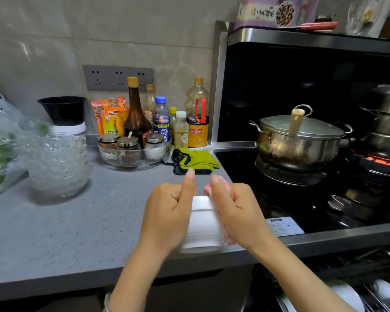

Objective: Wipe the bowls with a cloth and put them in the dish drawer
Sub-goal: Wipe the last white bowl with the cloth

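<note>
I hold a white bowl (202, 224) on its side above the front edge of the grey counter (81, 224). My left hand (169, 212) grips its left side, thumb up along the rim. My right hand (236, 212) presses a pink-and-white cloth (221, 212) against the bowl's right side, fingers curled round the cloth. A stack of clear glass bowls (56, 165) stands at the left of the counter. The open dish drawer (351, 296) at the bottom right holds white dishes on a wire rack.
Bottles and spice jars in a glass tray (134, 152) line the back wall. A green-and-black cloth (195, 162) lies beside them. A steel pot (300, 140) sits on the black stove at right, with a lit burner (381, 162) further right. A bag of greens (0, 145) lies at far left.
</note>
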`<act>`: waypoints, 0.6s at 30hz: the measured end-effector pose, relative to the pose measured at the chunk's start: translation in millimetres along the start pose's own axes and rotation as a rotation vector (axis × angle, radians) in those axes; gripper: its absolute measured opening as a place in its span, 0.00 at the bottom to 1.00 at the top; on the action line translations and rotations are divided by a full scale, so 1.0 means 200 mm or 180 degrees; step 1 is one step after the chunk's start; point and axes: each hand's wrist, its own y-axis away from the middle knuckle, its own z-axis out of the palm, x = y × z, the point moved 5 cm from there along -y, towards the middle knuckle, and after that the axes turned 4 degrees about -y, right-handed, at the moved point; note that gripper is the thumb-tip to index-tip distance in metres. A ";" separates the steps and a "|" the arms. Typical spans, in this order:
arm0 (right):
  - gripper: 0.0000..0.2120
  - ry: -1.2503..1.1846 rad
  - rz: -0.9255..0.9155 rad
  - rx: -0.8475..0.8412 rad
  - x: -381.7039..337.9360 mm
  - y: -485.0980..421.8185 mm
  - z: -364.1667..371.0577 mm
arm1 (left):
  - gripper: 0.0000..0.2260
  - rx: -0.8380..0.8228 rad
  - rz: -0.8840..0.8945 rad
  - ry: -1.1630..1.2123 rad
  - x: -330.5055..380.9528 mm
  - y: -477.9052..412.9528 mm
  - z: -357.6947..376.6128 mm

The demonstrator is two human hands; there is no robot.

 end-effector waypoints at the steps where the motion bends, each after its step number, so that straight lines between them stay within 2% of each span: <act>1: 0.32 -0.0158 0.0028 0.0092 0.00 0.00 -0.01 | 0.34 0.0136 -0.0044 0.0075 0.00 0.01 0.00; 3: 0.30 -0.0577 0.0217 0.0231 0.03 0.02 -0.01 | 0.32 0.0542 -0.0438 0.0456 -0.04 0.03 -0.02; 5: 0.26 -0.0724 0.0121 0.0320 0.04 0.05 0.03 | 0.28 0.0978 -0.0849 0.0896 -0.09 0.04 -0.02; 7: 0.22 -0.0207 -0.0328 0.0396 0.00 0.09 0.08 | 0.27 0.1221 -0.0997 0.1019 -0.11 0.06 0.00; 10: 0.22 0.1283 -0.1075 0.0506 -0.07 0.13 0.15 | 0.28 0.1260 -0.0981 0.1021 -0.09 0.07 0.05; 12: 0.22 0.1555 -0.1343 0.0632 -0.09 0.11 0.15 | 0.30 0.1239 -0.0976 0.1057 -0.07 0.08 0.08; 13: 0.22 0.1431 -0.1296 0.0667 -0.09 0.10 0.14 | 0.30 0.1257 -0.1007 0.1059 -0.07 0.08 0.08; 15: 0.22 0.0674 -0.0851 0.0696 -0.04 0.05 0.08 | 0.28 0.1345 -0.1153 0.1144 -0.08 0.08 0.07; 18: 0.28 -0.0809 0.0307 0.0536 0.06 0.03 0.04 | 0.29 0.1331 -0.1304 0.1254 -0.11 0.10 0.06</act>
